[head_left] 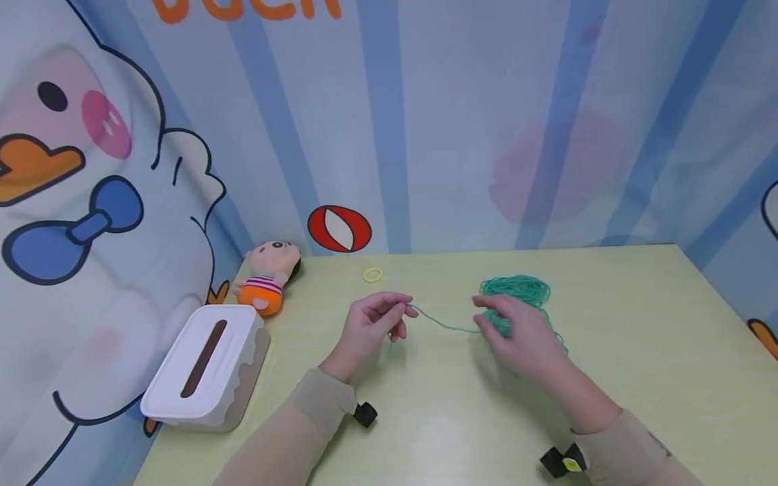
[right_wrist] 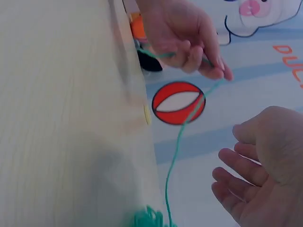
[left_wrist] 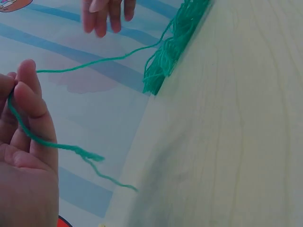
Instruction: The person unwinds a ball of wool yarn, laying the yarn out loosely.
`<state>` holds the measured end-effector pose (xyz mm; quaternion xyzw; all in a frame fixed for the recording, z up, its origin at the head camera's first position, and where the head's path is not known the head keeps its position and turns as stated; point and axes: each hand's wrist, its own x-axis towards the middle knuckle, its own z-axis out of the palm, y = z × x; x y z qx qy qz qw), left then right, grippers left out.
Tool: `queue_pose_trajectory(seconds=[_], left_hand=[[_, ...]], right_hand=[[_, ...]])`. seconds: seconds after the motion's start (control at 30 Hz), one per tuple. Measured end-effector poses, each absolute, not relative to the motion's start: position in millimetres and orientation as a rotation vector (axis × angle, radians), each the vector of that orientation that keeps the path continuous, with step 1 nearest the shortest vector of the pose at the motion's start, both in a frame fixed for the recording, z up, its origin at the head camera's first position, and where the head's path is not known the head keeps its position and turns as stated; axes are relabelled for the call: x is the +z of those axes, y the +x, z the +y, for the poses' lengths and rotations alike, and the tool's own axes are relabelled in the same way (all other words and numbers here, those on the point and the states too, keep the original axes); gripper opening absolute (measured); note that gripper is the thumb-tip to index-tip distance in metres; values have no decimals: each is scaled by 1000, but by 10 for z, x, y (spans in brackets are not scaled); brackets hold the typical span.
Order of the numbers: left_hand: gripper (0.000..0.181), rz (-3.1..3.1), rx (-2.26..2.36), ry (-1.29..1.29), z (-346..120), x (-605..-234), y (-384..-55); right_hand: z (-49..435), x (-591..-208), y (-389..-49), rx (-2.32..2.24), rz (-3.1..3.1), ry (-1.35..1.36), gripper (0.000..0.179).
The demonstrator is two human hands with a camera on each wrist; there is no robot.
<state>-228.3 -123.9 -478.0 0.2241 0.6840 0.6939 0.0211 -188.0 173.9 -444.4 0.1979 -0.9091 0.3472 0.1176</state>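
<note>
My left hand [head_left: 372, 329] pinches a strand of green yarn [head_left: 444, 325] between thumb and fingertips above the table. In the left wrist view the strand's loose, frayed end [left_wrist: 90, 155] hangs below the palm. From the pinch the yarn sags across to a green yarn bundle [head_left: 516, 289] lying on the table at the right. My right hand [head_left: 525, 334] hovers just in front of that bundle and partly covers it. Its fingers are relaxed and apart, with nothing between them, as the right wrist view of the hand [right_wrist: 255, 170] shows.
A yellow ring-shaped band [head_left: 373, 275] lies near the table's back edge. At the left stand a white-lidded tissue box [head_left: 203, 364] and a small doll [head_left: 267, 277] in orange shorts. A printed blue-striped cloth [head_left: 450, 135] hangs behind the table [head_left: 656, 324].
</note>
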Motion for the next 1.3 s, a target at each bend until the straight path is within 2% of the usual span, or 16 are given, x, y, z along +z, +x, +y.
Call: queue_pose_trajectory(seconds=[0.1, 0.2, 0.43, 0.67, 0.9, 1.3], left_hand=[[25, 2129, 2139, 697, -1247, -4777, -2278], [25, 2133, 2136, 710, -1244, -4781, -2277], [24, 2116, 2147, 709, -1228, -4779, -2275], [26, 2100, 2114, 673, -1223, -4758, -2274], [26, 2045, 2043, 674, -1197, -4762, -2274], [27, 2029, 1940, 705, -1160, -4761, -2248]], right_hand=[[1424, -4420, -1935, 1061, -2705, 694, 44], [1201, -4408, -1991, 1086, -2769, 725, 45], [1125, -4341, -2019, 1137, -2813, 617, 21], [1504, -4220, -1933, 1133, -2705, 502, 16], [2111, -4154, -1840, 1043, -2736, 354, 23], [2780, -4487, -1886, 847, -2991, 153, 30]])
